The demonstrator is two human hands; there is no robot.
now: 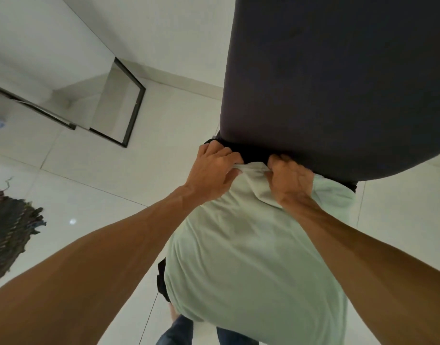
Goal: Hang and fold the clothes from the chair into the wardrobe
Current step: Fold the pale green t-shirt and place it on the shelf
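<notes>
A pale green shirt (253,257) hangs down in front of me from its top edge. My left hand (212,170) and my right hand (288,180) both grip that top edge, close together. The hands press against the lower edge of a large dark grey upholstered chair back (338,83). A strip of black fabric (253,153) shows between the hands, under the chair's edge. The wardrobe is not in view.
The floor is glossy white tile (109,170). A black-framed mirror (129,100) leans against the white wall at the upper left. A dark woven rug with a fringe (9,232) lies at the left edge. My jeans-clad legs (179,332) show at the bottom.
</notes>
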